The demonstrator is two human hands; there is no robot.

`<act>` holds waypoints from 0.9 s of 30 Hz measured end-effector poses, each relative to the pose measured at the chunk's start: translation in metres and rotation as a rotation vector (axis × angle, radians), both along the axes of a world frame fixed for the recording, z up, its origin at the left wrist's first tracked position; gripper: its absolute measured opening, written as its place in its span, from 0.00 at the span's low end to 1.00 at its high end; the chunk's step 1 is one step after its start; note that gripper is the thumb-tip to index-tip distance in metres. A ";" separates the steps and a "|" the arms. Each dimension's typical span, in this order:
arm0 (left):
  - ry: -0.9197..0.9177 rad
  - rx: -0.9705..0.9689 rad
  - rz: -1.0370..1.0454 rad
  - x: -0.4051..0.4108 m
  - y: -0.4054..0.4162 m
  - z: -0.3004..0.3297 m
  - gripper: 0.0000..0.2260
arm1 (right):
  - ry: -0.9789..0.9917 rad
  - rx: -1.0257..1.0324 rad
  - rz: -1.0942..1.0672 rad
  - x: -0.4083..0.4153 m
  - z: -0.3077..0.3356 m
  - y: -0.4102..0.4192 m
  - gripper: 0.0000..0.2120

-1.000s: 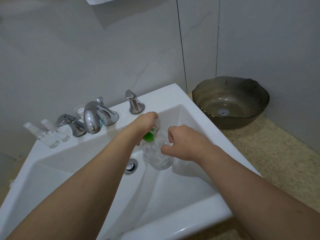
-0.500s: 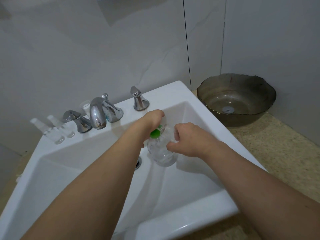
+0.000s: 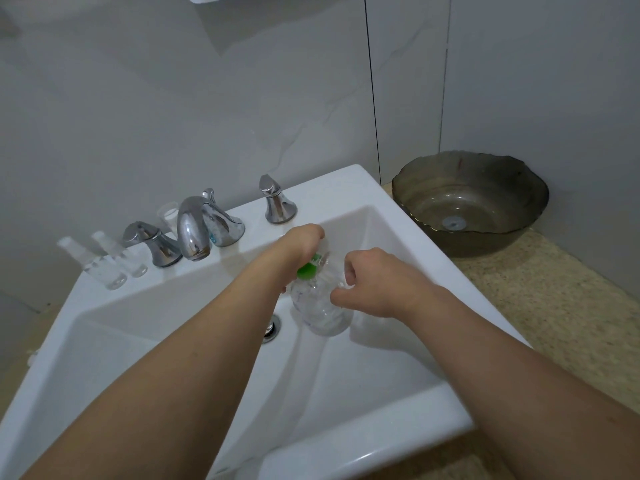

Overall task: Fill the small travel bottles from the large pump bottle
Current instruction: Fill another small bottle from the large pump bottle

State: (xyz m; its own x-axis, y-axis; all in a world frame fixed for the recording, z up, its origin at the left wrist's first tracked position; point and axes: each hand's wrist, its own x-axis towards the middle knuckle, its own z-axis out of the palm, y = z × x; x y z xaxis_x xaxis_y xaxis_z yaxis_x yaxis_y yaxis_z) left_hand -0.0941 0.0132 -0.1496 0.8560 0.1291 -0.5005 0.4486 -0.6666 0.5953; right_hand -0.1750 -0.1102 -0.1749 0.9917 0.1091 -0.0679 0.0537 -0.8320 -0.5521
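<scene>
Over the white sink point(image 3: 166, 306) the person holds a clear large bottle point(image 3: 320, 308) with a green pump collar point(image 3: 307, 270), just above the basin near the drain point(image 3: 272, 327). The left hand point(image 3: 303, 242) curls round the top of it at the pump, and the right hand point(image 3: 374, 284) grips its shoulder from the side. Two small travel bottles point(image 3: 104, 266) stand on the sink ledge left of the faucet point(image 3: 194, 230), well apart from the hands, and another small clear container shows behind the faucet. No travel bottle is at the pump, so this looks like readying or opening the pump, not filling yet. Next, one small bottle likely has to be brought under the nozzle and held steady, neck upward, since the openings look narrow
</scene>
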 end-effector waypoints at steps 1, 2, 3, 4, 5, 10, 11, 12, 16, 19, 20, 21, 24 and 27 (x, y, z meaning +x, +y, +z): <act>0.002 0.002 -0.006 -0.001 0.002 0.003 0.21 | -0.003 0.018 -0.005 0.000 0.001 0.000 0.14; 0.008 0.001 -0.014 0.000 0.004 0.005 0.21 | -0.007 0.042 -0.014 -0.001 0.001 0.000 0.13; 0.007 -0.002 -0.024 0.000 0.005 0.009 0.21 | -0.014 0.065 -0.020 -0.001 0.002 0.000 0.13; 0.006 -0.005 -0.033 0.001 0.006 0.012 0.21 | -0.020 0.081 -0.021 -0.001 0.002 0.000 0.13; 0.006 -0.002 -0.045 0.002 0.006 0.015 0.20 | -0.023 0.091 -0.020 -0.001 0.002 0.001 0.13; 0.038 0.005 -0.059 0.000 0.005 0.016 0.20 | -0.001 0.124 -0.018 -0.001 0.000 0.002 0.13; 0.041 0.012 -0.059 -0.001 0.002 0.014 0.20 | 0.008 0.122 -0.019 0.000 0.000 0.001 0.13; 0.033 0.014 -0.053 -0.002 0.000 0.013 0.20 | 0.017 0.112 -0.017 0.000 -0.001 0.001 0.13; -0.015 -0.010 -0.025 -0.002 -0.003 0.004 0.17 | 0.028 0.043 -0.012 0.000 -0.002 0.000 0.13; 0.010 -0.029 -0.009 -0.002 -0.003 0.001 0.18 | 0.031 0.026 -0.008 0.001 -0.003 0.000 0.13; 0.009 -0.030 0.002 -0.002 -0.004 0.000 0.18 | 0.028 0.022 -0.006 0.001 -0.003 0.000 0.13; 0.013 -0.026 0.004 -0.001 -0.003 0.001 0.18 | 0.025 0.016 -0.006 0.001 -0.003 0.000 0.13; 0.013 -0.031 -0.003 -0.003 -0.004 0.003 0.18 | 0.020 0.018 -0.009 0.001 -0.002 0.000 0.13; -0.003 -0.048 0.003 -0.004 -0.005 0.002 0.18 | 0.023 0.027 -0.002 0.001 -0.003 0.000 0.13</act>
